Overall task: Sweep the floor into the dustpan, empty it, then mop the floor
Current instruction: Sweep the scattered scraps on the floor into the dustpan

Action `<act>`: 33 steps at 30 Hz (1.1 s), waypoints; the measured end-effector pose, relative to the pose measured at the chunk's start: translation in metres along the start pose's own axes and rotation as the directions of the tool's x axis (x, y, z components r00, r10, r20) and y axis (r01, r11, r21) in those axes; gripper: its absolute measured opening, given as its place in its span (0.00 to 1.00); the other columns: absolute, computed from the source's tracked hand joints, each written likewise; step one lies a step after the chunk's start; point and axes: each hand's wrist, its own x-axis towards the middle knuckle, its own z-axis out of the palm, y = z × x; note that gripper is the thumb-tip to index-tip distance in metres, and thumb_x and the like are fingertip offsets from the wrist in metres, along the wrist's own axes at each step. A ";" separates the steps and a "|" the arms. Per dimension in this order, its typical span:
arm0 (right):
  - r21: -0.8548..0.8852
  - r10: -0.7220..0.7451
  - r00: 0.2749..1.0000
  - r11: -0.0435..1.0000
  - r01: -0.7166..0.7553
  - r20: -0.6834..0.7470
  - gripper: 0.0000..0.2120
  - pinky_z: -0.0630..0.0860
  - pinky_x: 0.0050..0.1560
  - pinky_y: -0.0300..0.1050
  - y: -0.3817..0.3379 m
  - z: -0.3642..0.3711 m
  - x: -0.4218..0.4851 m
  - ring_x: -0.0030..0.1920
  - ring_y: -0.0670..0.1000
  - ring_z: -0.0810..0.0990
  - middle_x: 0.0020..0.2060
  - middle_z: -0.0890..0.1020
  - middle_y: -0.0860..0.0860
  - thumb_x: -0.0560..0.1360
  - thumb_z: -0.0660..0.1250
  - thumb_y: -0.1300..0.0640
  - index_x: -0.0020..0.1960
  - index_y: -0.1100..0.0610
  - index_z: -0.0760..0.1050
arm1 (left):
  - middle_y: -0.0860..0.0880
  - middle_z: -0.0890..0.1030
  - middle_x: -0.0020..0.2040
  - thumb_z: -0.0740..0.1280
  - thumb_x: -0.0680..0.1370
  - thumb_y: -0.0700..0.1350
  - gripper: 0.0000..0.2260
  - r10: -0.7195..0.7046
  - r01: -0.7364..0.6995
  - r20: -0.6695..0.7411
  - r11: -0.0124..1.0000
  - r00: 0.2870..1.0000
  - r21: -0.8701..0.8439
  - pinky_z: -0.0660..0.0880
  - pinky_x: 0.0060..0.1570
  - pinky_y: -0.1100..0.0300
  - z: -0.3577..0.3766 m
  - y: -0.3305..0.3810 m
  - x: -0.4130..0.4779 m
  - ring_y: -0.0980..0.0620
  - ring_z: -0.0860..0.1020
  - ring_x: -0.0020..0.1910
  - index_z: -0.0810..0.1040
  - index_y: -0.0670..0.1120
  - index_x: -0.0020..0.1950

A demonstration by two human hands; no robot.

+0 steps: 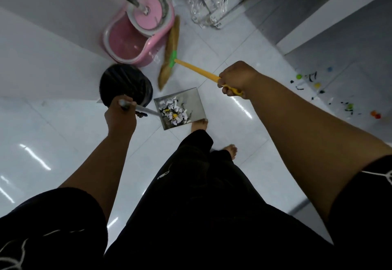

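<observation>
While your left hand (pixel 121 114) clenches the dustpan handle (pixel 146 111), entries run outward.

1. Handle: long axis slants away to your right.
2. Dustpan (pixel 191 100): at the handle's far end, by your forward foot; lifted or grounded, cannot tell. Paper scraps (pixel 175 113) are heaped at the handle end.
3. Black bin (pixel 125 83): just beyond your left knuckles, so emptying likely means swinging the pan leftward.
4. Right hand (pixel 235 78): grasps the yellow broom (pixel 197 70), farther from the bin.

pink mop bucket (pixel 135 42), black bin (pixel 125 83), yellow-handled broom (pixel 197 71), grey dustpan (pixel 191 100)
</observation>
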 end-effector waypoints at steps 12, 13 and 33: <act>0.126 0.275 0.939 0.959 -0.253 -0.206 0.09 0.66 0.18 0.32 0.093 -0.105 0.010 0.29 0.49 0.69 0.37 0.74 0.59 0.79 0.58 0.65 0.41 0.65 0.70 | 0.55 0.78 0.40 0.67 0.77 0.43 0.04 0.094 -0.097 0.107 0.995 0.990 0.017 0.68 0.23 0.77 0.034 0.041 0.018 0.66 0.77 0.31 0.78 0.47 0.51; 0.163 0.305 0.931 0.947 -0.275 -0.201 0.11 0.66 0.17 0.32 0.103 -0.113 0.007 0.29 0.49 0.68 0.35 0.73 0.57 0.80 0.57 0.65 0.40 0.64 0.70 | 0.54 0.78 0.40 0.66 0.77 0.43 0.04 0.126 -0.133 0.126 0.990 0.984 0.049 0.68 0.24 0.78 0.039 0.046 0.020 0.64 0.77 0.32 0.78 0.47 0.51; 0.494 0.295 0.875 0.866 -0.074 -0.385 0.12 0.72 0.27 0.42 0.236 -0.146 -0.126 0.27 0.52 0.76 0.43 0.83 0.62 0.73 0.67 0.67 0.56 0.64 0.78 | 0.50 0.78 0.45 0.66 0.76 0.38 0.03 0.480 -0.512 0.363 0.859 0.799 -0.008 0.72 0.47 0.66 0.146 0.142 0.011 0.54 0.76 0.46 0.76 0.43 0.49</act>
